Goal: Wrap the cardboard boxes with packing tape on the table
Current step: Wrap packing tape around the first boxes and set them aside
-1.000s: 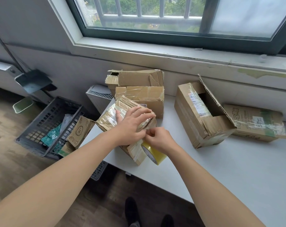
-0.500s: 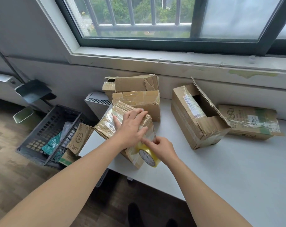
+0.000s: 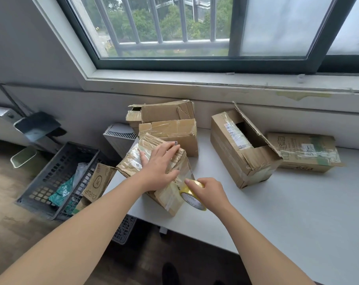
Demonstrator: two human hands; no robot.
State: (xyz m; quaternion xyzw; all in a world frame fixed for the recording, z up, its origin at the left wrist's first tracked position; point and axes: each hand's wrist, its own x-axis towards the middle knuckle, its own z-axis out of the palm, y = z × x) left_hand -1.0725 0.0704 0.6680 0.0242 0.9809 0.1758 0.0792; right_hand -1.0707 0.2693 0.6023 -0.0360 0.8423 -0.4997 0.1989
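Our tape roll now sits farther out from the box, a clear strip stretched between. Our right hand grips the roll just right of the box; our left hand presses flat on it. Slack could fold the strip onto itself, we judge.

Both arms reach forward, left hand flat with straight fingers, right hand curled, gripping

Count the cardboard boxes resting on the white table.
5: the taped box under the left hand; top box stacked on lower box behind; open box mid-table; flat box far right. Others may be hidden.
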